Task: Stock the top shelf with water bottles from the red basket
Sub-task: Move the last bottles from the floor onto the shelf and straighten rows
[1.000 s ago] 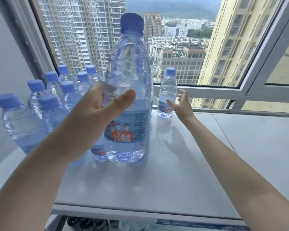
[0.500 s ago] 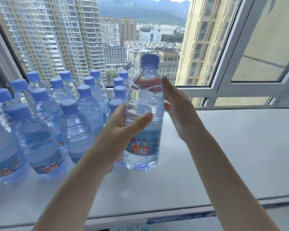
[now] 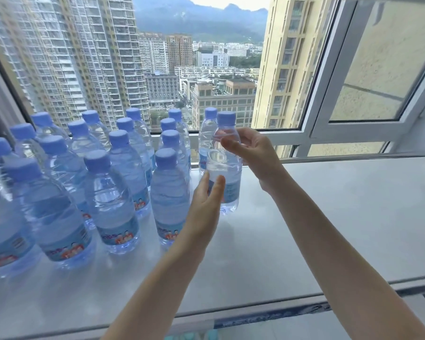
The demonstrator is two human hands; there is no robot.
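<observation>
While the water bottle (image 3: 227, 165) stands upright on the top shelf (image 3: 329, 217), at the right edge of the other bottles (image 3: 108, 192), your right grip (image 3: 255, 153) pinches its shoulder with thumb and curled fingers, and your left grip (image 3: 204, 207) touches its lower part with straight fingers, slightly apart

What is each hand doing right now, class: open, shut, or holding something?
Left hand: open, fingers straight beside the lower half of the bottle.
Right hand: gripping that bottle near its top.

both arms outstretched; left grip (image 3: 204, 204) open, fingers straight; right grip (image 3: 255, 155) curled round bottle (image 3: 228, 168).
</observation>
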